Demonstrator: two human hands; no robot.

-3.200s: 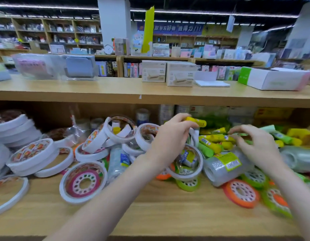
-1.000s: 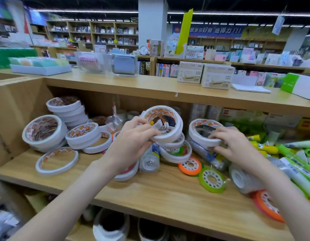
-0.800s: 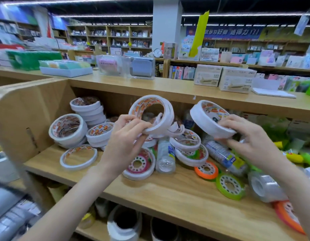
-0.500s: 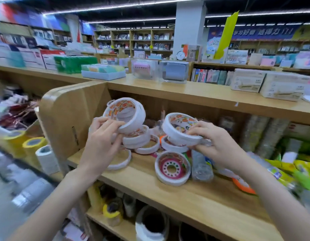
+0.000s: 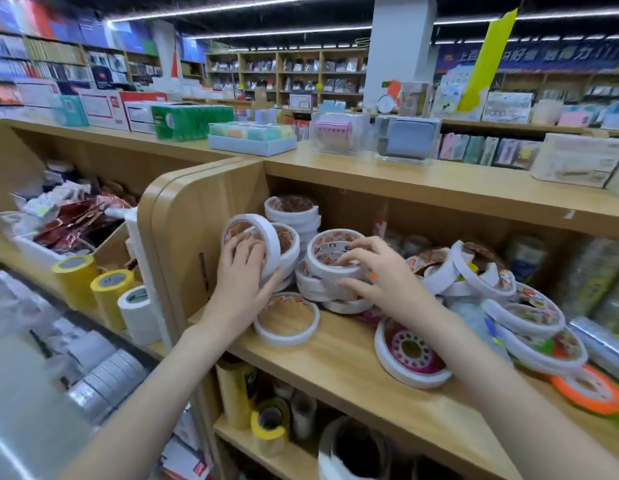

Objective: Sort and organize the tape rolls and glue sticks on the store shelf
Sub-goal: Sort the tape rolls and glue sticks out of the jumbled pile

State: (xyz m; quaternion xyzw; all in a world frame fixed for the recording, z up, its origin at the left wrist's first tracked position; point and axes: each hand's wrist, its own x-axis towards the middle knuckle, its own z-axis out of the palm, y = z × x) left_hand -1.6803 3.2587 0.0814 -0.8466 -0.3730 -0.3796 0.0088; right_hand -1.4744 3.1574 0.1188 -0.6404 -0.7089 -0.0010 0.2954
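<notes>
- Wooden store shelf [image 5: 353, 372], left end, holds piled white tape rolls; their printed labels are too blurred to read (the far banner too).
- Left hand [image 5: 242, 282]: fingers spread flat against a tilted roll [image 5: 266, 237], its hole facing outward.
- Right hand [image 5: 377, 271]: fingers curled, gripping the top roll [image 5: 327, 247] of a flat-lying stack [image 5: 318, 289].

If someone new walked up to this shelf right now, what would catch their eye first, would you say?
Probably the two hands at the left end of the middle shelf: the left hand presses a tilted white tape roll against the stack by the side panel, while the right hand grips another white roll on top of a pile. Next, the jumble of white rolls to the right, with an orange reel at its edge.
</notes>
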